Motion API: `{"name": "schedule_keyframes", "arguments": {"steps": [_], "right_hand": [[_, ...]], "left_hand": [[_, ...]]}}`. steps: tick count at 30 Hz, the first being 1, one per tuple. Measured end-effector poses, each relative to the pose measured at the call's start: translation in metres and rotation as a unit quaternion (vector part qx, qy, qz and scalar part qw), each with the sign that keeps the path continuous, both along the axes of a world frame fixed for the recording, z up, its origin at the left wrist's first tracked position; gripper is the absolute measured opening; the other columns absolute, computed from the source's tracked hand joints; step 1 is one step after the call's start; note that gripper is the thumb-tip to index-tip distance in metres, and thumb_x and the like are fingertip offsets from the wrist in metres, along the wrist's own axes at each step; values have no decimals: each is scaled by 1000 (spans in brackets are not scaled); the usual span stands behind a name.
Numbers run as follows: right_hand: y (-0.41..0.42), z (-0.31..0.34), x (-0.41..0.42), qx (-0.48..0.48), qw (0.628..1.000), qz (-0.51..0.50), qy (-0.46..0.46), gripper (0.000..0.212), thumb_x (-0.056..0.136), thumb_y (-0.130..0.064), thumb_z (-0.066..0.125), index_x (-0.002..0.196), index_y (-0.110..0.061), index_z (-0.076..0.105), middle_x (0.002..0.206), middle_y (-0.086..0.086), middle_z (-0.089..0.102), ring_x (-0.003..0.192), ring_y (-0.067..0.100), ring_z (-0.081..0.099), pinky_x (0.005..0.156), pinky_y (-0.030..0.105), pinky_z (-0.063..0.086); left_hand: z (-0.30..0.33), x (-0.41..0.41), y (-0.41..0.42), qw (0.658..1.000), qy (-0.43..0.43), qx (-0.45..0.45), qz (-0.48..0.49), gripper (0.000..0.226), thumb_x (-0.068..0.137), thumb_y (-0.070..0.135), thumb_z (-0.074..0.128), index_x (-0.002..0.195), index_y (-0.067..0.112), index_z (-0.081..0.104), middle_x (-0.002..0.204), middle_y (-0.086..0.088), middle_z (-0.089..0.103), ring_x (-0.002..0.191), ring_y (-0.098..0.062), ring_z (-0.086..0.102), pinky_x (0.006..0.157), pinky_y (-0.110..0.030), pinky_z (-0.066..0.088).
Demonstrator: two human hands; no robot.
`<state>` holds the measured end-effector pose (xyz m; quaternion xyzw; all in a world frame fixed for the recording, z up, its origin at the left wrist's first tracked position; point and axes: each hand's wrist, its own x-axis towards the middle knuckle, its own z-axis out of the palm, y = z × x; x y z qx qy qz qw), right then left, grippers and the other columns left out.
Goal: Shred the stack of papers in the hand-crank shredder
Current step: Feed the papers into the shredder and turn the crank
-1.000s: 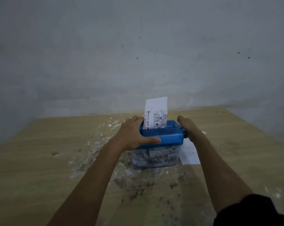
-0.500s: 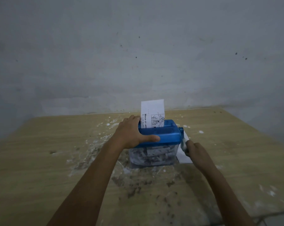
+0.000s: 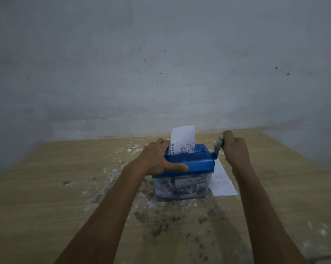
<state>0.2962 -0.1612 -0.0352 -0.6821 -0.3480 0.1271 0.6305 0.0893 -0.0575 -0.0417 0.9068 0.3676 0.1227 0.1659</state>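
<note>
Left hand (image 3: pixel 157 159) clamps the blue shredder (image 3: pixel 191 162) lid, thumb across its front; right hand (image 3: pixel 235 147) grips the crank handle (image 3: pixel 218 144), raised high. A printed sheet (image 3: pixel 182 140) stands upright in the slot. The wooden desk (image 3: pixel 46 187), speckled with scraps, meets a grey wall (image 3: pixel 160 63). The clear bin (image 3: pixel 181 185) underneath holds shreds; another paper (image 3: pixel 222 181) lies just right.

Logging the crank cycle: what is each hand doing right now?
Left hand: grips the blue shredder top, thumb across its front.
Right hand: closed around the crank handle.
</note>
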Motion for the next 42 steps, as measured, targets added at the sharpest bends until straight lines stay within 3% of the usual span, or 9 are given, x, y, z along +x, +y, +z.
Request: {"name": "schedule_keyframes", "arguments": {"steps": [3,7,13,18,21,25,28,33,42], "right_hand": [[25,6,11,-24,999,18,-18,45,90,-30,35,56,-11,58,51,0,61,53,16,54,58,30,43],[52,-6,26,-117,991,56,-38,50,90,-27,33,46,-11,50,45,1,53,45,17,45,51,27,33],[47,-50,31,-279,951,129,-46,19,99,-19,41,86,-8,49,74,9,49,58,16,39,50,25,34],[10,-71,24,-359,911,126,-156,27,98,-4,41,73,-15,42,63,2,41,58,17,41,56,28,35],[-17,-79,21,-316,913,137,-217,23,98,-6,43,76,-14,42,61,-1,43,56,17,42,54,25,33],[-41,-83,13,-237,947,87,-197,34,100,-10,38,67,-12,42,63,5,44,53,11,36,48,15,31],[-46,-80,10,-159,978,74,-116,34,101,-17,39,80,8,49,67,20,42,56,14,35,53,27,30],[-40,-51,2,-16,996,66,50,33,96,-31,43,66,-17,44,56,4,31,48,11,26,49,28,21],[-17,-37,-7,62,997,-42,13,38,95,-27,46,62,-9,46,57,9,35,54,18,30,55,34,27]], "left_hand": [[-4,-1,2,1000,-17,5,-4,97,65,84,63,141,26,44,122,3,44,112,-21,43,97,-42,42],[-9,-1,5,999,-35,8,-3,96,63,87,64,136,26,47,118,4,46,108,-19,44,95,-43,44],[-18,1,7,998,-62,10,19,103,53,96,56,130,29,48,116,6,48,105,-18,45,94,-45,46],[-20,3,6,997,-71,8,40,107,49,97,58,130,28,47,117,5,49,106,-19,48,94,-46,48],[-19,3,4,996,-77,4,49,111,49,96,61,134,27,45,122,4,51,108,-20,49,94,-46,49],[-15,3,2,997,-56,0,49,112,51,94,62,136,24,44,124,2,51,109,-21,50,94,-46,50],[-13,2,4,998,-35,-5,46,112,51,95,62,135,23,44,122,2,50,106,-21,49,93,-46,50],[-11,-1,7,998,-39,-34,33,113,45,98,58,130,26,43,119,5,48,105,-19,50,89,-43,51],[-7,2,9,1000,10,0,27,122,46,100,54,142,27,38,125,3,46,111,-21,45,95,-47,47]]}}
